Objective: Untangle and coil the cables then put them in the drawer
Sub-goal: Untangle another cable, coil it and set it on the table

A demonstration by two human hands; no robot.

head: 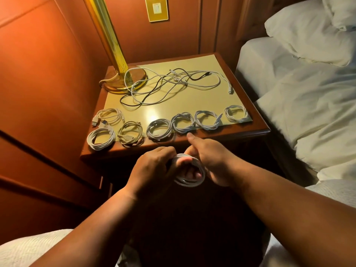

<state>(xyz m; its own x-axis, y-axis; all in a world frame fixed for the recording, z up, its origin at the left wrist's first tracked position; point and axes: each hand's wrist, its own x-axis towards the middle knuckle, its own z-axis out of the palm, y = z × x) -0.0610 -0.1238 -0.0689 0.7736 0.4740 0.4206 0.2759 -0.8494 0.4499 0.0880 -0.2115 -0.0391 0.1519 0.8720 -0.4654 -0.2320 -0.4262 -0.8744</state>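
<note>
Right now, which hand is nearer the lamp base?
Left. The left hand is below the lamp base, on its side of the nightstand; the right hand is farther right. Both hold a white coil.

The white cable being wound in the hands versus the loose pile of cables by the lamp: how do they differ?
The white cable in the hands is one neat coil held off the wooden nightstand; the loose pile of cables sprawls tangled on it. The held cable is all white; the pile includes a black cable. Both are thin cords not yet in the drawer.
</note>
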